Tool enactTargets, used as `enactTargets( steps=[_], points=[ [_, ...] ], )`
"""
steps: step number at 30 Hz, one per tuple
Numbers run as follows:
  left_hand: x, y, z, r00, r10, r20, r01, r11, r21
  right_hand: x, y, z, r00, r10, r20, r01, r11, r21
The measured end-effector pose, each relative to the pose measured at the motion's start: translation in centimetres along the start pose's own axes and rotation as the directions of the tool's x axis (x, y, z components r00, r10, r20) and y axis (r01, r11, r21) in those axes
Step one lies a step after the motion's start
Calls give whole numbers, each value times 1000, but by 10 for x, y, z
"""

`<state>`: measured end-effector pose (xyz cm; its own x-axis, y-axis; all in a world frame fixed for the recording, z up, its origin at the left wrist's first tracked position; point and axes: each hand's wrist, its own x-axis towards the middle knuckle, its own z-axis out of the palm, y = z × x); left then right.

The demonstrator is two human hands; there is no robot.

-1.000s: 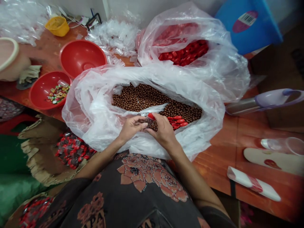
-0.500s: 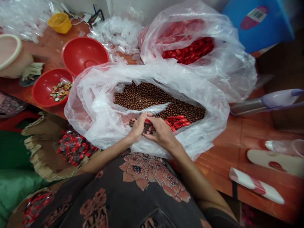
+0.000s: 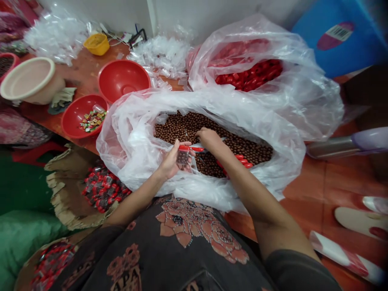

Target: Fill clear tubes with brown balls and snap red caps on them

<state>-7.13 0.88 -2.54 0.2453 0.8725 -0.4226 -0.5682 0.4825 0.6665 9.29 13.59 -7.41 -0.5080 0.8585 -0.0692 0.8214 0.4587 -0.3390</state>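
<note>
The left arm (image 3: 139, 201) reaches forward and in toward the middle. The left hand (image 3: 172, 163) is turned partly palm up, with its thumb pointing forward and its fingers curled in a hold. The right arm (image 3: 253, 184) stretches out a bit farther, slanting in too. The right hand (image 3: 209, 140) has its back up and its fingers bent down. The hands are near, but apart.

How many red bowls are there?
3: the front red bowl, holding colourful little pieces; the back red bowl, behind it to the right; the cut-off red bowl, at the left edge. More could be hidden.
</note>
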Motion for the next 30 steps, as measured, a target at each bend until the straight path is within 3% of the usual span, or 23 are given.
enactTargets(
  steps=[3,5,6,8,9,11,13,17,20,23,25,27,29,30],
  points=[
    [0,-2,-3,1000,-1,-3,1,998,60,-8,-2,1,996,17,-91,-13,999,48],
    [1,-4,-3,1000,13,-11,-12,993,114,-20,-8,-8,973,83,-214,-23,963,269],
    [1,-5,-3,1000,26,-14,-24,989,145,-28,-14,-14,957,131,-259,-7,902,431],
    [3,-9,-1,998,55,-14,-51,975,215,-45,-30,-25,946,198,-258,48,697,715],
    [3,-11,0,998,69,-12,-64,966,252,-54,-39,-30,953,197,-230,64,612,788],
    [4,-15,2,996,91,-10,-84,945,315,-69,-55,-35,970,153,-188,78,536,841],
    [4,-18,4,995,104,-8,-95,930,355,-79,-66,-34,972,94,-216,127,566,815],
    [1,-18,8,995,104,14,-101,922,373,-91,-66,-29,930,-47,-366,289,709,644],
    [-1,-10,13,998,69,10,-69,949,307,-102,-58,-27,931,-107,-348,318,706,633],
    [-2,0,16,998,42,38,-49,982,181,-117,-52,-22,955,148,-258,127,581,804],
    [-2,2,17,996,47,76,-57,989,136,-126,-51,-17,942,315,-115,-30,420,907],
    [-2,-2,17,994,43,96,-57,987,152,-130,-54,-13,912,408,-37,-98,303,948],
    [-2,-10,18,995,14,98,-34,979,201,-132,-59,-11,865,493,-97,-63,298,952],
    [-2,-15,19,996,-6,94,-16,974,227,-132,-61,-11,844,510,-167,-24,347,938]
  ],
)
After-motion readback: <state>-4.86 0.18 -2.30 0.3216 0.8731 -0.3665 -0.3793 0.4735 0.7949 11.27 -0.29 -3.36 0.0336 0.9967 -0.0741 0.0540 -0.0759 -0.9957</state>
